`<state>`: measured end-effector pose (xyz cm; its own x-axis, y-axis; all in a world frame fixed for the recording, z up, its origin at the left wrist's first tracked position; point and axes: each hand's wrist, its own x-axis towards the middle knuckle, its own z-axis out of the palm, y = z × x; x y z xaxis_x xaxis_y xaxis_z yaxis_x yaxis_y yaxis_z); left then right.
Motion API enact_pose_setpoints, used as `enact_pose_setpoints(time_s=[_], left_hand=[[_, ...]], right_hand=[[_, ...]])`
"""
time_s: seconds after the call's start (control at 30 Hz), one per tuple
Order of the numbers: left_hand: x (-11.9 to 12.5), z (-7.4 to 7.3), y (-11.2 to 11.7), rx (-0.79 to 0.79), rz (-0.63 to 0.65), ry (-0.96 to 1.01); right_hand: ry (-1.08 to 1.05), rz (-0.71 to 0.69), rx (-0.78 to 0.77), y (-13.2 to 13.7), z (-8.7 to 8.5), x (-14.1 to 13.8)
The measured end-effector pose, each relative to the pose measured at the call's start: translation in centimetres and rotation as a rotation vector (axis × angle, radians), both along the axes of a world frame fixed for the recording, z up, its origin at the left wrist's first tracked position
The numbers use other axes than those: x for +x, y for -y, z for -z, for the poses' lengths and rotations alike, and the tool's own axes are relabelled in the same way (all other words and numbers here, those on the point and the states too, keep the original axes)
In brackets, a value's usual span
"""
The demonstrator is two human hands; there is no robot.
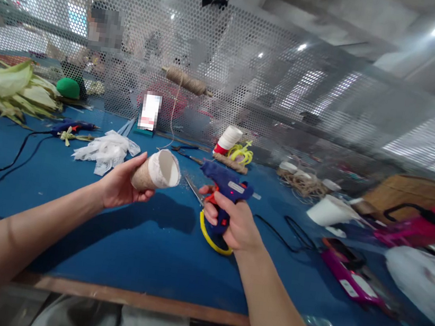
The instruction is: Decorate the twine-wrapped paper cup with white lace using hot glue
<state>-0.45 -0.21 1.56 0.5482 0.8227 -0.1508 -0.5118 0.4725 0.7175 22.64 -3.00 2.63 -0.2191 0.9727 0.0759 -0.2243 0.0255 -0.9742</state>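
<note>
My left hand (125, 180) is wrapped round a paper cup (162, 171), tilted so that its open mouth faces right and toward me. White material covers the band near its rim, and the lower part is tan and rough. My right hand (230, 215) grips a dark blue hot glue gun (225, 177) with an orange trigger and a small red light; its nozzle points left toward the cup, apart from it. Beneath the glue gun lie scissors with yellow handles (210, 237) on the blue table, partly hidden by my right hand.
White strips (107, 149) lie behind my left hand, near a second glue gun (72, 127) and pale husks (11, 87). A twine roll (186, 81) hangs on the perforated metal screen (224, 51). At right are a white cup (329, 211) and a magenta device (351, 274).
</note>
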Motion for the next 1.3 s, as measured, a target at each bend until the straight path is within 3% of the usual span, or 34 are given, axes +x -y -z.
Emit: enact_pose_setpoints(time_s=[0.33, 0.87, 1.17, 1.3], left_hand=[[0.7, 1.0, 0.5, 0.013, 0.161, 0.112], [0.9, 0.9, 0.7, 0.038, 0.19, 0.154], [0.9, 1.0, 0.7, 0.052, 0.189, 0.169], [0.9, 0.8, 0.7, 0.038, 0.15, 0.138]], right_hand=[[-0.25, -0.088, -0.196, -1.0, 0.6, -0.2], [-0.311, -0.193, -0.377, -1.0, 1.4, -1.0], [-0.266, -0.203, -0.343, -0.8, 1.3, -1.3], [-0.152, -0.106, -0.2, -0.5, 1.3, -1.2]])
